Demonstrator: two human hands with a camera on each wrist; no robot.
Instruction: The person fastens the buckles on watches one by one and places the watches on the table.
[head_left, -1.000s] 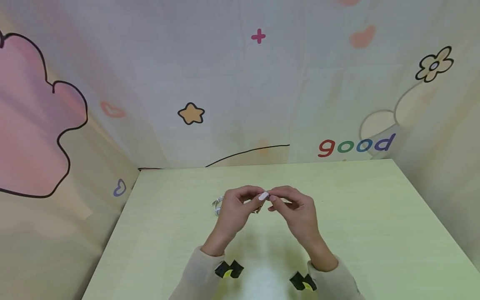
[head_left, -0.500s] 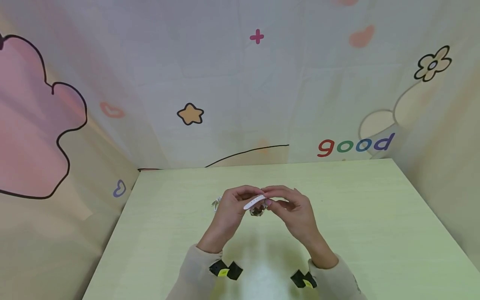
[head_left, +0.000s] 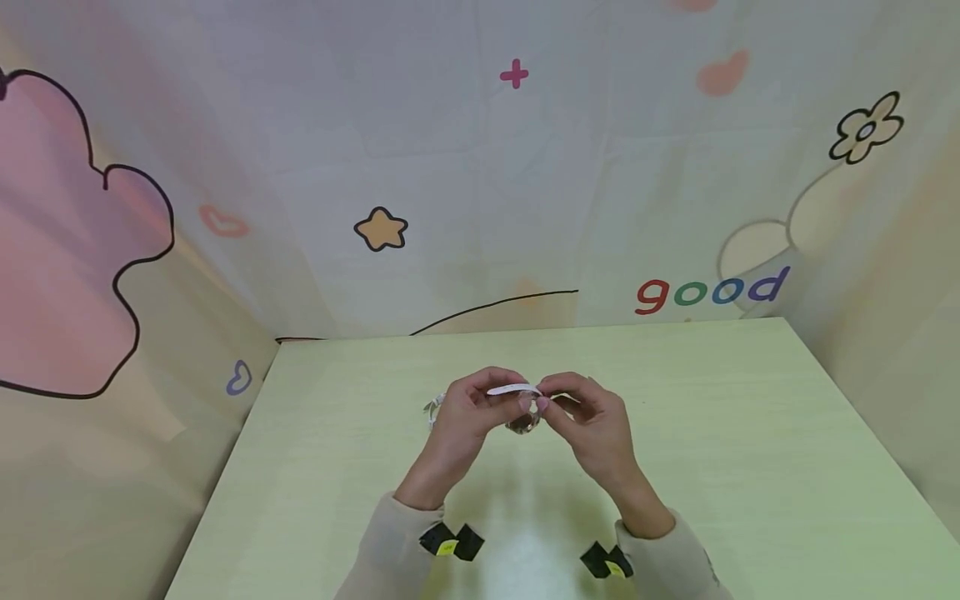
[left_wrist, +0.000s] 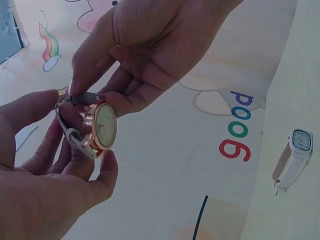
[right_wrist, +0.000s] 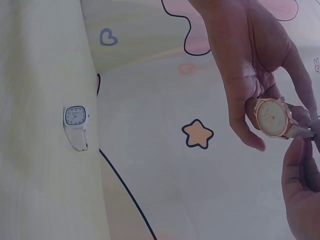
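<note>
Both hands hold a wristwatch (head_left: 522, 422) up in front of me, above the table. It has a round pale face in a rose-gold case (left_wrist: 106, 126) and a light strap (head_left: 513, 389), whose free end points left across the left fingers in the head view. My left hand (head_left: 461, 429) holds the watch by its band, with some fingers inside the loop. The right hand (head_left: 596, 421) pinches the strap near the buckle with thumb and fingers. In the left wrist view, the fingertips (left_wrist: 75, 90) of both hands meet at the buckle and partly hide it.
A second watch, white with a rounded-square face (left_wrist: 302, 140), lies on the pale table (head_left: 720, 433); behind the left hand, only part of it shows in the head view. A printed curtain (head_left: 450, 167) hangs along the table's back and sides.
The strap's free end first showed short between the fingertips, then slanted down to the left, and now lies flatter. The left thumb has come onto the strap beside the right thumb.
</note>
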